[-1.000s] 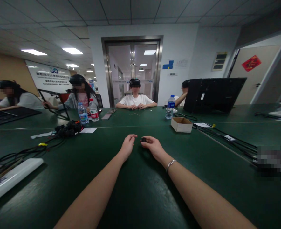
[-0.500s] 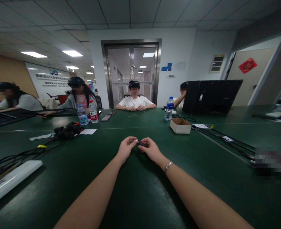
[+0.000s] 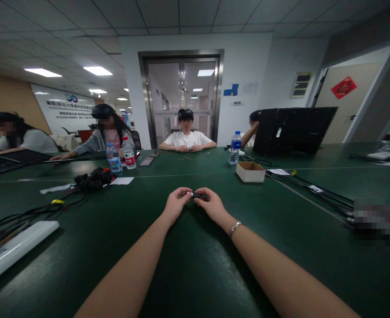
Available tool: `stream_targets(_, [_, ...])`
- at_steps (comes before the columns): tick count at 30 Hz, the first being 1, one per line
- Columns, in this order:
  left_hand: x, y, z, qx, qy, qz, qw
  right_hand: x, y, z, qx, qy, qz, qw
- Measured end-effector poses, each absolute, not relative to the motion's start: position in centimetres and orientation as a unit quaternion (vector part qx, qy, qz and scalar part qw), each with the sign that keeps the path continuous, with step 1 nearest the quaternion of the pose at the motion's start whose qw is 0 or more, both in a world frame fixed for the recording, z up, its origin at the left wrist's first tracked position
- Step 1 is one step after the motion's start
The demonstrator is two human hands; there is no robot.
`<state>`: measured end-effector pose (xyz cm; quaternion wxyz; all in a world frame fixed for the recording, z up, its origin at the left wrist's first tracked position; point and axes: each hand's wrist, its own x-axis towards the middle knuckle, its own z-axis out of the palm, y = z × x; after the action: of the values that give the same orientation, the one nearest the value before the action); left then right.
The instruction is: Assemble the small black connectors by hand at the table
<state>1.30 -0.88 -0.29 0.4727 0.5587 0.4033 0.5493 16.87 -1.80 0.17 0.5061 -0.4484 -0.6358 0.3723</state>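
Over the green table (image 3: 195,247), my two hands meet near the middle of the view. My left hand (image 3: 178,203) pinches a small shiny silver piece (image 3: 190,194) between thumb and fingertips. Right beside it, my right hand (image 3: 211,204) pinches a small dark piece (image 3: 197,195). The two pieces touch or nearly touch end to end; they are too small to tell whether they are joined. A silver bracelet is on my right wrist.
An open white box (image 3: 250,176) and a water bottle (image 3: 235,148) stand beyond my right hand. Two bottles, a black bundle (image 3: 95,180) and cables lie left. A white bar (image 3: 19,251) is at the near left. Several people sit around the table; a black monitor (image 3: 294,131) stands right.
The dark piece in my right hand has turned to lie more level, in line with the silver piece. My right fingertips have shifted slightly; the view has tilted a little.
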Motion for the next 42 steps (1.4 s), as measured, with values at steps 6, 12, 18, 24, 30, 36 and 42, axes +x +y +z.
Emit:
stream_targets(6, [1.22, -0.59, -0.5, 0.565, 0.405, 0.551, 0.462, 16.8, -1.82, 0.28, -0.45, -0.629, 0.396, 0.495])
stream_targets(12, [1.15, -0.33, -0.88, 0.558, 0.413, 0.555, 0.458, 17.0, -1.39, -0.17, -0.451, -0.613, 0.397, 0.513])
stream_targets(18, [1.17, -0.33, -0.89, 0.553, 0.411, 0.564, 0.454, 17.1, -1.59, -0.06, -0.434, -0.586, 0.432, 0.53])
stream_targets(24, [0.91, -0.09, -1.1, 0.569, 0.398, 0.572, 0.436, 16.96, -1.68, 0.24, -0.419, -0.54, 0.482, 0.548])
stream_targets(30, [0.93, -0.46, -0.61, 0.569, 0.394, 0.577, 0.434, 16.85, -1.51, 0.13, -0.427, -0.534, 0.489, 0.542])
stream_targets(36, [0.99, -0.53, -0.62, 0.553, 0.386, 0.579, 0.459, 16.96, -1.28, -0.04, -0.445, -0.55, 0.459, 0.537])
stream_targets(42, [0.95, -0.35, -0.8, 0.554, 0.392, 0.587, 0.44, 17.02, -1.09, -0.31, -0.438, -0.553, 0.46, 0.539])
